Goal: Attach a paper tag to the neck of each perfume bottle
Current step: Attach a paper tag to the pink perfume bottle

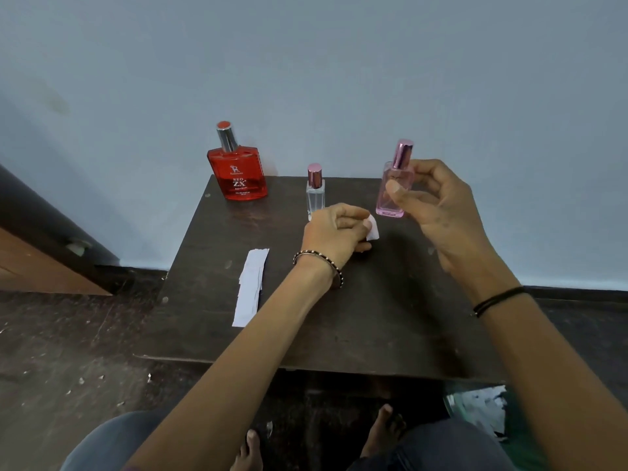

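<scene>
My right hand (438, 205) grips a tall pink perfume bottle (390, 198) with a shiny pink cap and holds it upright above the dark table (339, 317). My left hand (334, 232) pinches a small white paper tag (373, 227) just left of that bottle, low over the table. A small clear bottle (315, 193) with a pink cap stands behind my left hand. At the table's far left corner stands a red bottle (238, 171) with a silver neck. No tag shows on any bottle neck.
A stack of white paper strips (250, 287) lies on the table's left side. The table stands against a pale blue wall. A wooden door (40, 260) is at the left. My knees and bare feet are below the near edge, beside a green bag (482, 413).
</scene>
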A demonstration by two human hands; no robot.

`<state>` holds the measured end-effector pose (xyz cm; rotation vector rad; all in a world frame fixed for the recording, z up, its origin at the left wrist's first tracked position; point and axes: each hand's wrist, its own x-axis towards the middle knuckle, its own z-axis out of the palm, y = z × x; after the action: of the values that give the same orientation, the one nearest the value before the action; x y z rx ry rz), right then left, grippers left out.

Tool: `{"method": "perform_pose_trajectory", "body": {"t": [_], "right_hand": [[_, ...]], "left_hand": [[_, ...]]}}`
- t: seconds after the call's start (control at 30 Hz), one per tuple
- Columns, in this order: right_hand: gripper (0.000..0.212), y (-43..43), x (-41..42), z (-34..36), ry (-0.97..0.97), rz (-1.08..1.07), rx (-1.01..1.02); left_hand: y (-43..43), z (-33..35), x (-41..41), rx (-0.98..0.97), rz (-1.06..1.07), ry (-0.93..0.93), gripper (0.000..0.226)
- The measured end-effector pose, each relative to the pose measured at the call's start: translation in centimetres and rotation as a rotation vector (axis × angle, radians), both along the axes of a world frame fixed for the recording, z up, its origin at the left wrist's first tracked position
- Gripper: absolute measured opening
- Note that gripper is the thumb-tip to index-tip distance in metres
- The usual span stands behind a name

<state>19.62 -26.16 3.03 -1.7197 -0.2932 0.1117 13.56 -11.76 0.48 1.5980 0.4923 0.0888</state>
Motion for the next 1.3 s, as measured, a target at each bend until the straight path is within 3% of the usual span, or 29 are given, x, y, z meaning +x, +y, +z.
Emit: {"method": "perform_pose_trajectory", "body": {"t": [0.63, 0.9, 1.1, 1.3], "right_hand": [[0.039, 1.0, 3.3, -3.0, -0.073, 0.232, -0.187], [0.04, 0.8, 3.8, -2.9, -0.046, 0.274, -0.187], [0.036, 0.5, 3.6, -2.7, -0.016, 0.283, -0.204], [0.031, 0.2, 3.4, -2.4, -0.053, 0.272, -0.22]], "left_hand": [[-1.0, 1.0, 2.2, -0.012, 0.065, 0.154, 0.028], [-1.2, 0.7, 1.9, -0.021, 0.129, 0.179, 0.019], [-1.2, 0.4, 1.4, -0.005, 0.152, 0.174, 0.034], [-1.6, 0.5, 1.8, 0.064, 0.133, 0.171, 0.022]]}}
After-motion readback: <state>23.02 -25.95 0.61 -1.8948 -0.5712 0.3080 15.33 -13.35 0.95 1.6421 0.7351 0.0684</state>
